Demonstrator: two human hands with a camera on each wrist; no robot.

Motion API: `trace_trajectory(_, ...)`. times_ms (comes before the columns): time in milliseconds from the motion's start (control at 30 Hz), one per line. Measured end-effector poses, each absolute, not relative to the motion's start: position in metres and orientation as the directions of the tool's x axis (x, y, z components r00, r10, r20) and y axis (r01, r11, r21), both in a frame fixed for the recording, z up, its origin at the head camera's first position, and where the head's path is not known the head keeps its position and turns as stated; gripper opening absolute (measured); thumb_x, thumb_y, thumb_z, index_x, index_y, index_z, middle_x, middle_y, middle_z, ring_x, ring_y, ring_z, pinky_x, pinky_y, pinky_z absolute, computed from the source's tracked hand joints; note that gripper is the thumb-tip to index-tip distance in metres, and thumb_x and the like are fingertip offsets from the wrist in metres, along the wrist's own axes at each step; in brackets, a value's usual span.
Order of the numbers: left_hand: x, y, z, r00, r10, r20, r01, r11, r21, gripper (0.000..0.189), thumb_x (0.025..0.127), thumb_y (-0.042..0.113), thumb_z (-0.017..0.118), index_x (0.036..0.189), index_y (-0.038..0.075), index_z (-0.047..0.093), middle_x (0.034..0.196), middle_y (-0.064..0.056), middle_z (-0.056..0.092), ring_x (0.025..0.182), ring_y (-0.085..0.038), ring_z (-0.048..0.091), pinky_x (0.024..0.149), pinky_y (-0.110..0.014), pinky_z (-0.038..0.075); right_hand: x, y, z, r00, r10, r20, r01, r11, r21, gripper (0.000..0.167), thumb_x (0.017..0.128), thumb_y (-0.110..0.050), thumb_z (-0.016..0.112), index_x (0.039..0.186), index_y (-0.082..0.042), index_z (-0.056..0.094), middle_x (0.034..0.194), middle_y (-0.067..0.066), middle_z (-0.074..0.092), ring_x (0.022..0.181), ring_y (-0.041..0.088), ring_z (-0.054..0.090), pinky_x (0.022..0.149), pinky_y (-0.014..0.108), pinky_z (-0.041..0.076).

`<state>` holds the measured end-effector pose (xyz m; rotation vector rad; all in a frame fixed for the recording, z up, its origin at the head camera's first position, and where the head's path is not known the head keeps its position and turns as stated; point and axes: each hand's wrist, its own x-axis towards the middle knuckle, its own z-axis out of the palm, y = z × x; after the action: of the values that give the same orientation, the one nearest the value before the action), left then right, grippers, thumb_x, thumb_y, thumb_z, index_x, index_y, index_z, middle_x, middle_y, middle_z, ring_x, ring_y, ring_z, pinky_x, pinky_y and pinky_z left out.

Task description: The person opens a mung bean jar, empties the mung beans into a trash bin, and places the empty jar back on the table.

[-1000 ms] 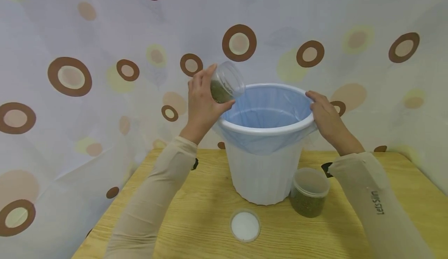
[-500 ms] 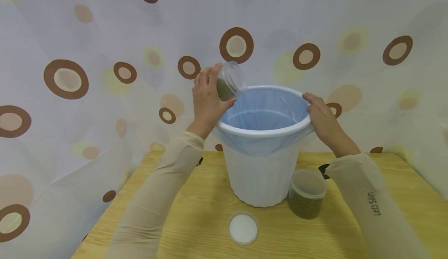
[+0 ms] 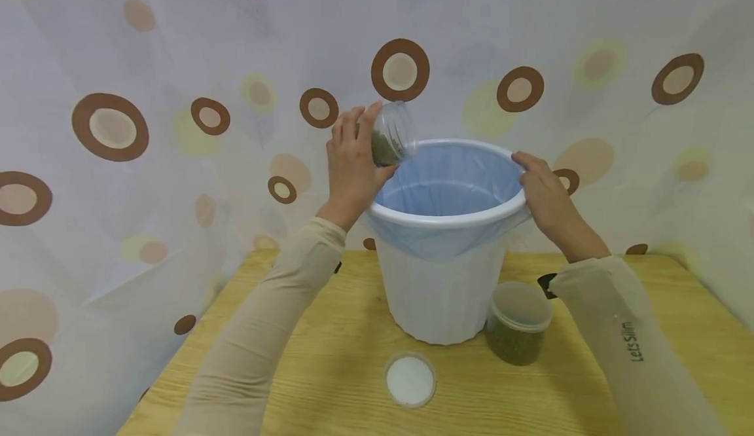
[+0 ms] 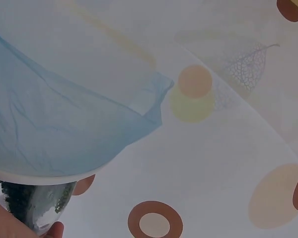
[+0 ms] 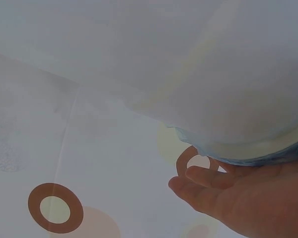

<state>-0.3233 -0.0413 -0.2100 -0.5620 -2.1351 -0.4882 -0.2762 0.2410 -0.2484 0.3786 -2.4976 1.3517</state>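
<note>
In the head view my left hand (image 3: 355, 167) grips a clear plastic jar (image 3: 393, 136) of dried green flakes. It is tipped on its side, its mouth facing right at the back-left rim of a white trash bin (image 3: 442, 295). That bin has a translucent blue bag (image 3: 448, 246) folded over its rim. The left wrist view shows the jar (image 4: 44, 203) with its dark contents, partly hidden by the hand. My right hand (image 3: 550, 203) rests against the bin's right rim; in the right wrist view its fingers (image 5: 203, 191) extend loosely beside the bagged rim.
A second jar (image 3: 518, 331) of green flakes, with a translucent lid, stands close to the bin's lower right. A round white lid (image 3: 410, 380) lies in front of the bin on the wooden table (image 3: 330, 370). Behind hangs a patterned sheet (image 3: 235, 36).
My left hand has moved the jar right toward the bin and tipped it slightly further. The right hand stays at the bin's rim.
</note>
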Motion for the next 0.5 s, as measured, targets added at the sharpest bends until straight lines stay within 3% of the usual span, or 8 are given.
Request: trace_trajectory(500,-0.3213,-0.041,-0.2083,-0.56,0.258,0.787,0.521,0.849,0.092,0.085,0.072,0.016,0.085,0.141,0.017,0.036,0.146,-0.011,0.034,0.142,-0.032,0.019,0.105,-0.048,0.03,-0.2743,0.2403,-0.2466,-0.934,-0.112,0.341,-0.346,0.53,-0.774,0.057,0.1,-0.022,0.016,0.151,0.001,0.019,0.159,0.019,0.009,0.144,0.04,0.006,0.113,0.059,0.008)
